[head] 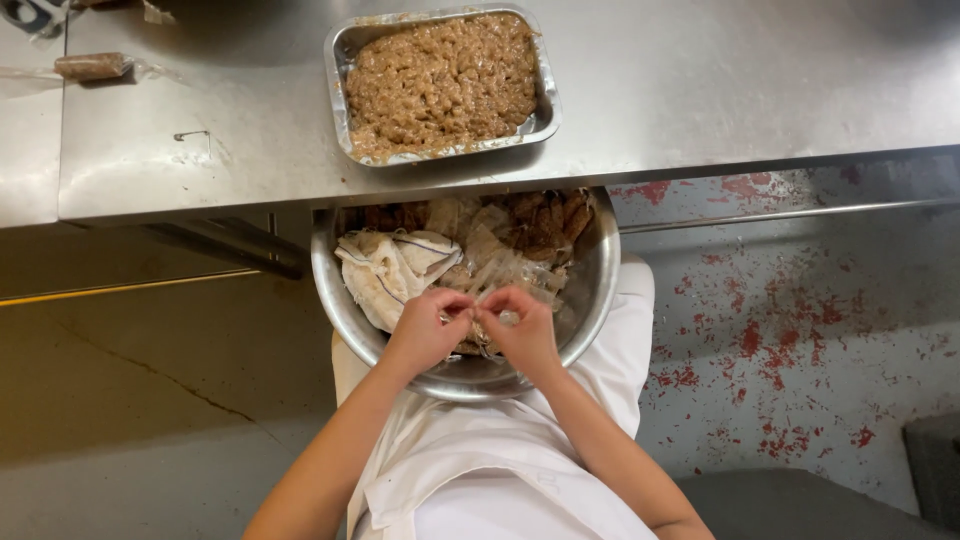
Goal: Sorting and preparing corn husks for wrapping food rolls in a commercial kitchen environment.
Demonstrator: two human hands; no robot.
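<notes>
Steel bowl [596,290] under table edge [700,165], both hands [478,330] pinching a clear wrapper [492,318].

Both bare forearms reaching forward from the lower edge of the view, converging toward the middle. Left hand [425,330] and right hand [520,330] close together, knuckles up, wrists bent slightly inward. Fingers [455,303] of each curled, tips pinched and nearly meeting those of the other hand. Elbows spread apart, the left lower in view.
</notes>
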